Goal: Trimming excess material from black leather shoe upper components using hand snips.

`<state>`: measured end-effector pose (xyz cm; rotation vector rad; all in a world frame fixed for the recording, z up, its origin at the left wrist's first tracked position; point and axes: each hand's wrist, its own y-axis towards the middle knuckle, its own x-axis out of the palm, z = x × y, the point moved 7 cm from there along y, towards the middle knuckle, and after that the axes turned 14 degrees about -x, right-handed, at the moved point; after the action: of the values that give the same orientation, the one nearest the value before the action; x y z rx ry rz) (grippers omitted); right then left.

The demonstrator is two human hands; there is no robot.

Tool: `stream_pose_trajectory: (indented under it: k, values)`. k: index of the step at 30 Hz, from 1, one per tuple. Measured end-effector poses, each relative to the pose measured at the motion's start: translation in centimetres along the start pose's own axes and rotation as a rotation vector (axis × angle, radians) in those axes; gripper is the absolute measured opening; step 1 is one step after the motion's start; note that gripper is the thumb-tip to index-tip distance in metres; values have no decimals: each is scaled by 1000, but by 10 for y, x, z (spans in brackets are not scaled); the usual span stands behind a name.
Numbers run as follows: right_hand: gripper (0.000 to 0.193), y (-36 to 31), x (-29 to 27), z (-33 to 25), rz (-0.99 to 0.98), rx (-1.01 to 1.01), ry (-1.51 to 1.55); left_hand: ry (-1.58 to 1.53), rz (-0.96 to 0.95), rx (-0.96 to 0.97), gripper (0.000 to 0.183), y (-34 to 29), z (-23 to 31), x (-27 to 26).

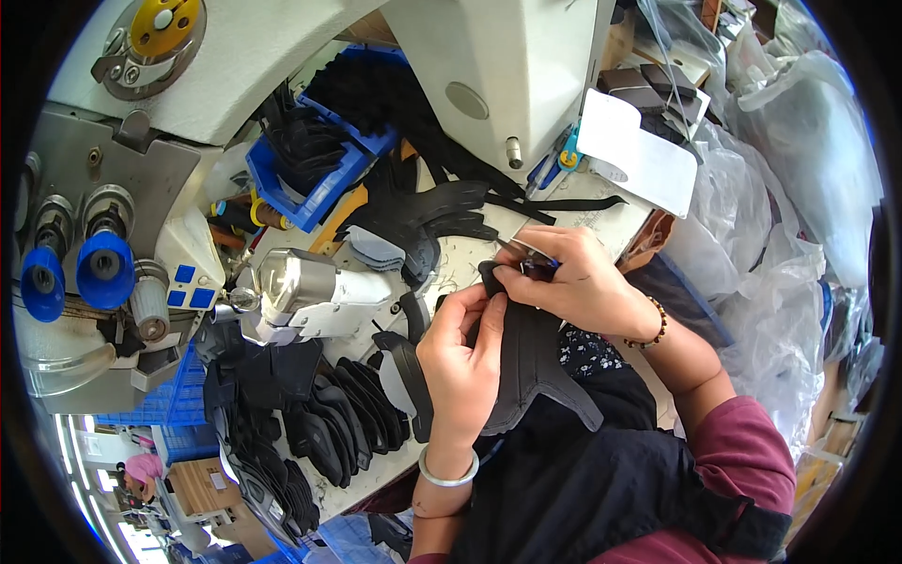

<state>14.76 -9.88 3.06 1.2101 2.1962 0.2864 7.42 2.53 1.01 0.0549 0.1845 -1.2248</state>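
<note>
My left hand [460, 362] pinches the upper edge of a black stitched piece [534, 362], shaped like a shoe upper, between thumb and fingers. The piece hangs toward my lap, its lower end forked and lined with seams. Close beside it, my right hand [587, 287] is closed around small metal thread snips [528, 250], mostly hidden by the fingers. The right fingertips meet the top of the black piece near the left thumb. A black apron [564, 489] lies under the work.
A sewing machine [512, 66] arches over the table, its metal-capped arm [301, 287] left of my hands. Stacked black pieces [334, 423] lie at the near left, a blue bin [310, 193] of dark parts behind. Plastic bags [752, 282] crowd the right; blue-handled scissors [568, 150] lie by a white card.
</note>
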Motion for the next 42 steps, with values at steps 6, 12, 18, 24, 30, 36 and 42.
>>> stream_pose_trajectory:
  k: [6,12,18,24,30,36,42]
  values:
    - [18,-7,6,15,56,264,437,-15,-20,-81,14,0,-5,-3]
    - [19,-7,12,12,-39,253,341,-19,-4,-56,14,0,-2,-5]
    - [18,-14,15,24,36,397,621,-67,-16,-129,14,-1,-5,-6]
    - [19,-16,21,25,-10,354,606,-124,-21,-130,13,-2,-5,-7]
    - [15,-18,4,27,179,291,534,-167,-23,-144,12,2,-9,-5]
    - [17,-17,7,1,123,-271,-19,-165,5,-120,13,-1,-6,-5]
    - [11,-16,4,5,85,-268,39,35,0,64,13,-2,-2,-5]
